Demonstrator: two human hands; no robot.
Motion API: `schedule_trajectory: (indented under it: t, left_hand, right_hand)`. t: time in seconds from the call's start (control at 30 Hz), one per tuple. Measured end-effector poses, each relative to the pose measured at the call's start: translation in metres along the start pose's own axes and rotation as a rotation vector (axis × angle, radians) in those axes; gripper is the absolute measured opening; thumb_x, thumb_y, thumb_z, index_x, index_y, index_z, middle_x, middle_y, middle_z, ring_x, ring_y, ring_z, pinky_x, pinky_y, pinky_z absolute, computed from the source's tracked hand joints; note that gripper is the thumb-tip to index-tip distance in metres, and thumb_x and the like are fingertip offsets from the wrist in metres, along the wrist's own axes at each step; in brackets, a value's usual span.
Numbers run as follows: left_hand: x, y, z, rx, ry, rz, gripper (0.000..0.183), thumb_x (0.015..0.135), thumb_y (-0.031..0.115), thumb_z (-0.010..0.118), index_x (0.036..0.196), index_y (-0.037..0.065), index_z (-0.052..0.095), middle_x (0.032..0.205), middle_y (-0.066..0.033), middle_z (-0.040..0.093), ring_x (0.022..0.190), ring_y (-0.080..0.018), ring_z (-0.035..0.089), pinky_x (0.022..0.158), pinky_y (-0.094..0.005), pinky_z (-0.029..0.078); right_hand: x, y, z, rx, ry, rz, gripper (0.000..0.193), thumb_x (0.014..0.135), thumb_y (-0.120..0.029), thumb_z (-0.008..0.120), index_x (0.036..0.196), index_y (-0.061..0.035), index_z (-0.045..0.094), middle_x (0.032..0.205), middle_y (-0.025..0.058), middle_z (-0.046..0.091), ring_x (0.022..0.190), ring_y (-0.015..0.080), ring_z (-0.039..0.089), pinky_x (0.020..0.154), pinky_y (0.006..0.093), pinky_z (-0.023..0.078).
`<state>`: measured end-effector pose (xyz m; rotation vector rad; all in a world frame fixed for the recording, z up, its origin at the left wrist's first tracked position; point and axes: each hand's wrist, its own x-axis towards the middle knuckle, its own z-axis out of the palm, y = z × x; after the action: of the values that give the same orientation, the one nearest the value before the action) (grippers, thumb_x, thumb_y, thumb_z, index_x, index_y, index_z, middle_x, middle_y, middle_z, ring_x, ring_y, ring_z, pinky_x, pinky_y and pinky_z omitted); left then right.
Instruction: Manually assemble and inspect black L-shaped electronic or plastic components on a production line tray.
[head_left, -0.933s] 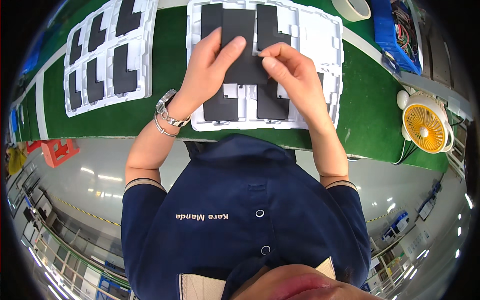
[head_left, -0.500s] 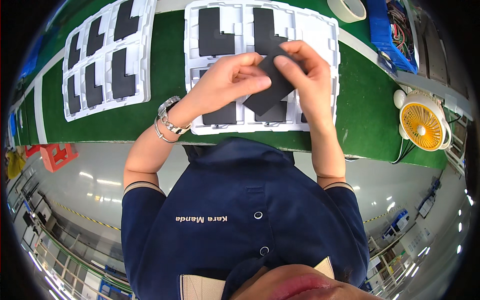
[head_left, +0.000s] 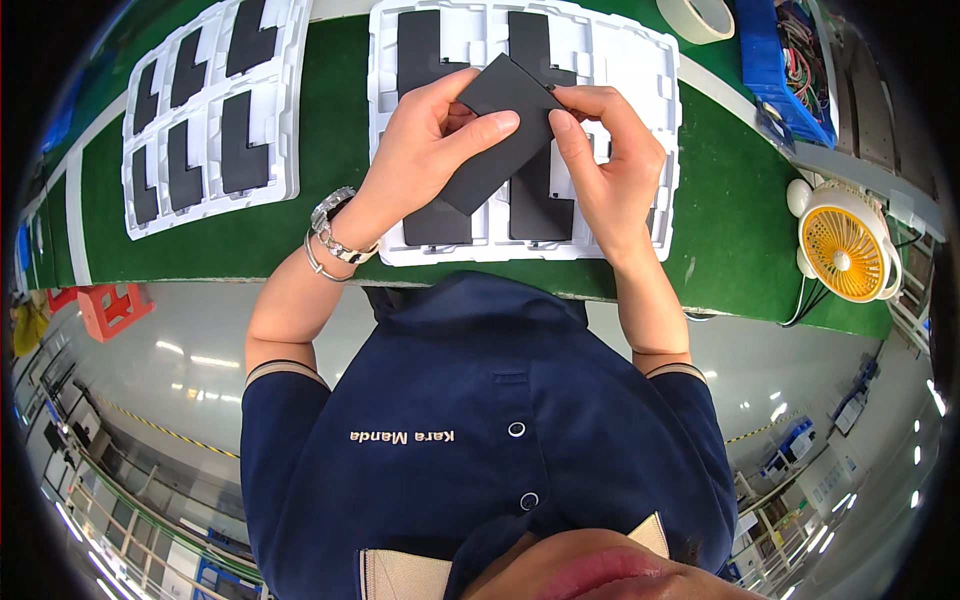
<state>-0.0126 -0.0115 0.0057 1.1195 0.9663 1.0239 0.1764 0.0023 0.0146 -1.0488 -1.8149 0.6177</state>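
My left hand (head_left: 430,145) grips a flat black piece (head_left: 505,130), thumb on its upper face and fingers curled behind its left side. The piece is held tilted above a white moulded tray (head_left: 610,55). At its upper right edge, my right hand (head_left: 610,150) pinches with thumb and forefinger near a small dark detail too small to make out. Under my hands, the tray holds several black L-shaped pieces (head_left: 418,50) in its compartments; some are partly hidden by my hands and the held piece.
A second white tray (head_left: 293,110) with several black L-shaped pieces lies to the left on the green bench (head_left: 335,120). At the right stand a white and yellow fan (head_left: 842,255), a tape roll (head_left: 697,18) and a blue bin (head_left: 765,60) with wires. A red stool (head_left: 115,312) is at lower left.
The flat black piece has moved up and left and turned more of its face upward. My left hand has shifted to its left side; my right thumb has slid to its edge.
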Motion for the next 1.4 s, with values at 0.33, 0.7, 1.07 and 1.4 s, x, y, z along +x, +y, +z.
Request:
schedule_trajectory:
  t: [0.33, 0.7, 1.07, 1.4]
  left_hand:
    - [0.004, -0.005, -0.005, 0.159, -0.061, -0.097, 0.031, 0.090, 0.022, 0.067, 0.109, -0.002, 0.062, 0.082, -0.0017, 0.066, 0.072, -0.0042, 0.061, 0.063, -0.0198, 0.049]
    - [0.005, -0.003, -0.005, 0.089, -0.121, -0.082, 0.032, 0.089, 0.025, 0.068, 0.106, -0.002, 0.062, 0.079, -0.0009, 0.064, 0.069, -0.0027, 0.057, 0.059, -0.0189, 0.046]
    - [0.004, 0.002, -0.003, 0.089, -0.144, -0.073, 0.031, 0.089, 0.025, 0.068, 0.103, -0.002, 0.062, 0.078, 0.0001, 0.062, 0.069, -0.0030, 0.055, 0.060, -0.0196, 0.045]
    - [0.001, 0.000, -0.007, -0.014, -0.347, -0.186, 0.040, 0.089, 0.025, 0.068, 0.116, -0.004, 0.060, 0.074, 0.0023, 0.056, 0.064, -0.0018, 0.047, 0.055, -0.0192, 0.040]
  right_hand:
    - [0.003, 0.005, -0.003, -0.429, -0.002, -0.319, 0.017, 0.074, -0.001, 0.073, 0.090, -0.0017, 0.068, 0.074, 0.0072, 0.063, 0.064, 0.0233, 0.060, 0.058, 0.0293, 0.048]
    - [0.003, 0.004, -0.011, 0.514, -0.179, 0.536, 0.018, 0.096, -0.016, 0.058, 0.091, 0.0005, 0.064, 0.075, -0.0006, 0.061, 0.070, 0.0059, 0.054, 0.065, 0.0212, 0.045]
    - [0.002, 0.008, -0.014, 0.567, -0.215, 0.528, 0.019, 0.096, -0.017, 0.058, 0.087, -0.0008, 0.062, 0.073, -0.0015, 0.058, 0.066, 0.0053, 0.052, 0.062, 0.0206, 0.044]
    - [0.007, 0.011, -0.023, 0.572, -0.475, 0.505, 0.026, 0.095, -0.021, 0.060, 0.078, -0.0019, 0.060, 0.065, -0.0025, 0.054, 0.062, 0.0042, 0.049, 0.056, 0.0215, 0.038]
